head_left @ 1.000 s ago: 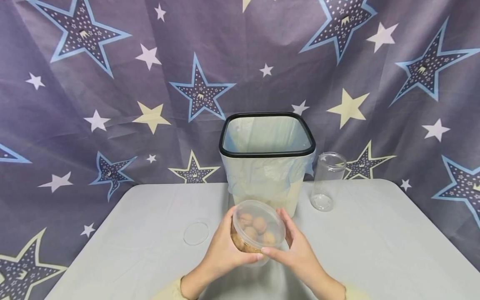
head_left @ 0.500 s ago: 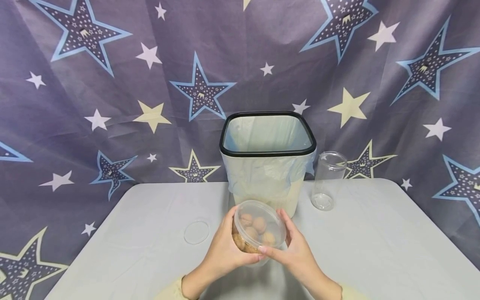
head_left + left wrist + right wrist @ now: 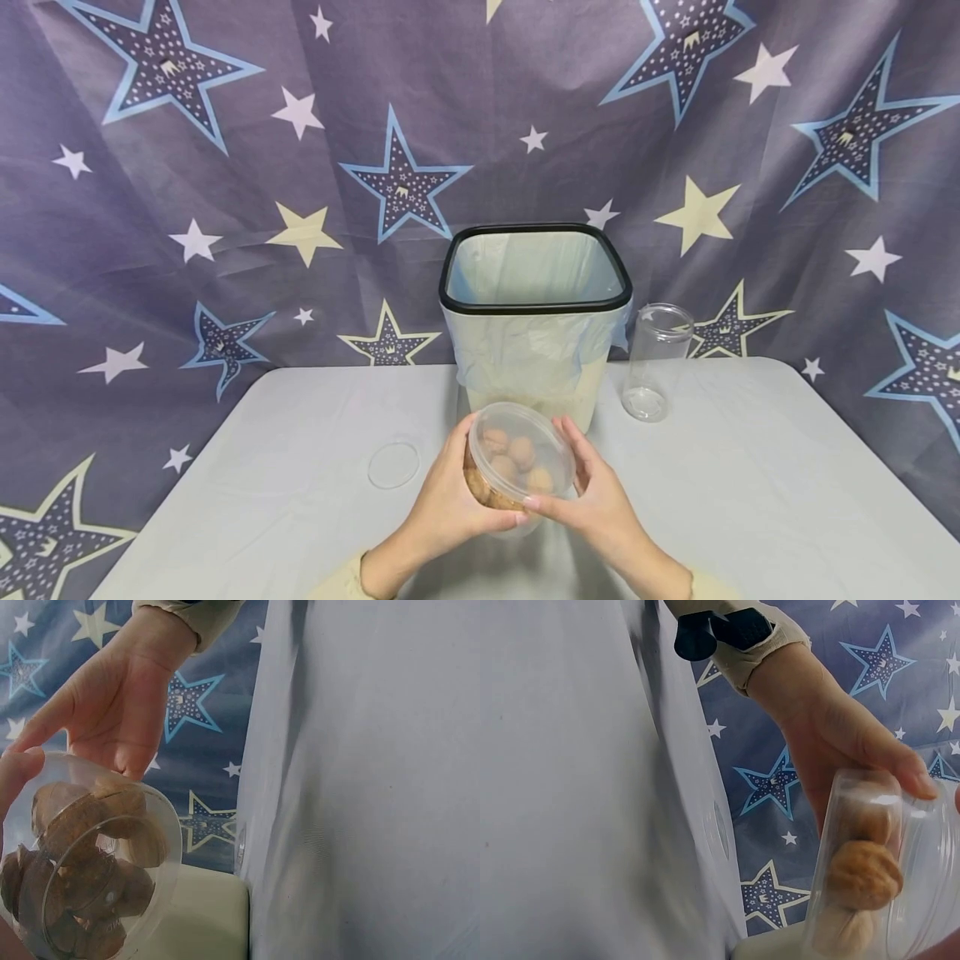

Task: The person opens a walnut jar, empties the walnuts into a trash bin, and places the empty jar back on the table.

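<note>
Watching from my station, I see the left hand (image 3: 452, 504) and right hand (image 3: 597, 510) grasping a round clear container (image 3: 521, 458) between them, thumbs close together at its near side. It is tilted, has walnuts (image 3: 522, 452) inside, and sits slightly farther right than half a second ago; both grips are unchanged. My left wrist view shows what the head view does not: walnuts crowding behind a ringed, see-through face. My right wrist view adds a dark strap (image 3: 742, 628) on a sleeve (image 3: 780, 641). On the tabletop (image 3: 300, 450), a thin clear disc (image 3: 393, 465) lies to the left. Beyond the container stands a bin (image 3: 536, 310) with a black rim and pale blue liner (image 3: 517, 346); a clear jar (image 3: 658, 362) stands upright to its right, before a star-printed backdrop (image 3: 487, 142).
</note>
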`<action>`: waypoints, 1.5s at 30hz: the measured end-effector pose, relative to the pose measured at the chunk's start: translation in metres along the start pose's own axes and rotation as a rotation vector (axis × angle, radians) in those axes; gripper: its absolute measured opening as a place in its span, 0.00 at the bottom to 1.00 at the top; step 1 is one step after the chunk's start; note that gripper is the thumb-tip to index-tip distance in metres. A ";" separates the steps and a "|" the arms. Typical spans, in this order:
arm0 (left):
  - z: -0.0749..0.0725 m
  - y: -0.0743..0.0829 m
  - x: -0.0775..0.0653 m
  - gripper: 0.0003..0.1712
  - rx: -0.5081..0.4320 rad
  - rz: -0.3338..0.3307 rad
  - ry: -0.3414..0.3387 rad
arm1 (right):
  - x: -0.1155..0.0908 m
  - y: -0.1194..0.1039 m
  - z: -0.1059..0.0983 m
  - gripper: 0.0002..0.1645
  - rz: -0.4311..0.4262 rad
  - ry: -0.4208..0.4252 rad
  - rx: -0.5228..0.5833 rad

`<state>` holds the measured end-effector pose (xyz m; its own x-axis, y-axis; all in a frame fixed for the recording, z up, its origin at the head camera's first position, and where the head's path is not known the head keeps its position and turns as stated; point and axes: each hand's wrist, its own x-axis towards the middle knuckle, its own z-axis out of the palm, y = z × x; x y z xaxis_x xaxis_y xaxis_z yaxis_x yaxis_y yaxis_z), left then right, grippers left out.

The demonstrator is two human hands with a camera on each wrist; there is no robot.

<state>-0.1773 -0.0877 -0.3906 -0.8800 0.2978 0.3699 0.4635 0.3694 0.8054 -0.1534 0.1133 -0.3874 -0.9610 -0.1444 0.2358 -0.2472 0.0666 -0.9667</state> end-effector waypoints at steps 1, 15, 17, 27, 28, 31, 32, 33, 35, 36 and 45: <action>0.000 0.000 0.000 0.68 -0.010 0.007 -0.005 | 0.000 0.000 -0.001 0.62 -0.004 -0.005 0.015; -0.010 -0.005 0.001 0.63 -0.105 0.110 -0.134 | 0.002 0.009 -0.012 0.62 -0.201 -0.170 0.161; -0.011 -0.005 0.001 0.63 -0.109 0.122 -0.147 | 0.003 0.011 -0.014 0.62 -0.255 -0.213 0.194; -0.015 -0.008 0.003 0.59 -0.189 0.161 -0.238 | 0.009 0.020 -0.022 0.62 -0.363 -0.362 0.318; -0.015 -0.008 0.003 0.59 -0.199 0.164 -0.245 | 0.009 0.021 -0.023 0.62 -0.365 -0.374 0.322; -0.016 -0.008 0.003 0.59 -0.237 0.148 -0.268 | 0.012 0.023 -0.026 0.61 -0.381 -0.418 0.333; -0.016 -0.008 0.003 0.59 -0.246 0.146 -0.276 | 0.013 0.024 -0.027 0.60 -0.398 -0.436 0.337; -0.016 -0.008 0.003 0.59 -0.254 0.142 -0.284 | 0.014 0.025 -0.028 0.60 -0.404 -0.450 0.339; -0.017 -0.008 0.003 0.60 -0.262 0.134 -0.296 | 0.016 0.027 -0.029 0.60 -0.424 -0.476 0.340; -0.017 -0.008 0.003 0.60 -0.267 0.131 -0.302 | 0.016 0.027 -0.029 0.60 -0.427 -0.485 0.340; -0.018 -0.007 0.005 0.60 -0.337 0.123 -0.353 | 0.020 0.033 -0.033 0.61 -0.419 -0.550 0.370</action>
<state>-0.1863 -0.1049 -0.3860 -0.7056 0.6224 0.3388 0.4508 0.0255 0.8922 -0.1845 0.1449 -0.4111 -0.5734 -0.5592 0.5987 -0.4259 -0.4208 -0.8010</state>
